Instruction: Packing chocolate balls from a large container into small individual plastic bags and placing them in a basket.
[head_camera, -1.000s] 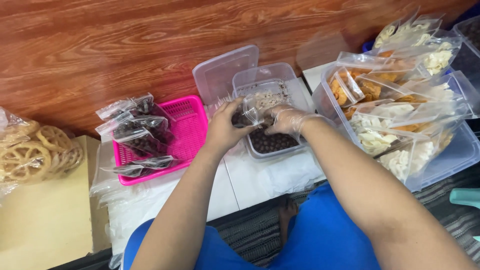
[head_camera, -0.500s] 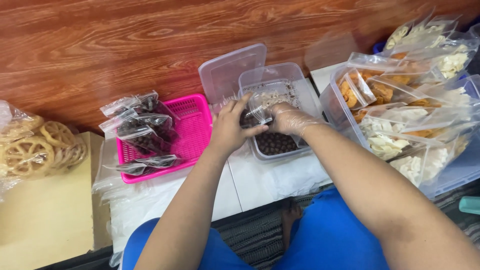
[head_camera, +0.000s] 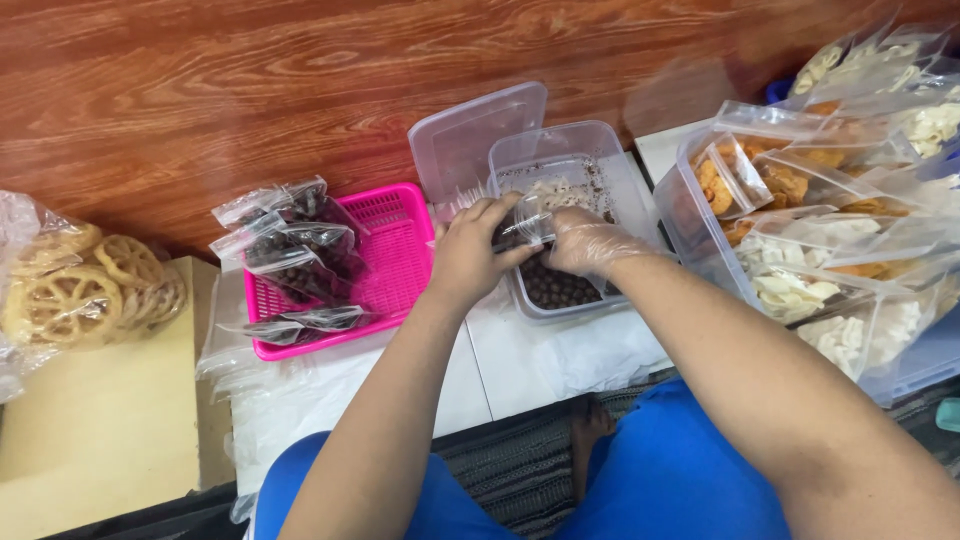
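Both hands have stayed over the clear tub since half a second back, hardly shifting; only the view has drifted a little, so everything sits slightly lower and to the left than it did. Left hand (head_camera: 470, 250), bare, is closed on the edge of a small clear bag (head_camera: 545, 205), fingers curled over its rim; right hand (head_camera: 590, 240), in a thin clear glove, pinches the same bag from the other side, so the 2 hands meet on it. That bag hangs just above the tub (head_camera: 610, 160), which holds small dark brown balls (head_camera: 560, 285) at its near end; whether any are in the bag I cannot tell. A clear lid (head_camera: 470, 140) leans just beside the tub on its left; past that sits a pink basket (head_camera: 395, 240) with several filled bags (head_camera: 295, 240) of the same dark balls piled in its left half. Flat empty bags (head_camera: 300, 390) lie on the white top in front of the basket. Far left, on a pale board (head_camera: 100, 430), rests a bag of wheel-shaped yellow snacks (head_camera: 80, 285); at the right, a large clear bin (head_camera: 690, 215) is crowded with bags of orange and white crackers (head_camera: 800, 290), well apart from the hands.
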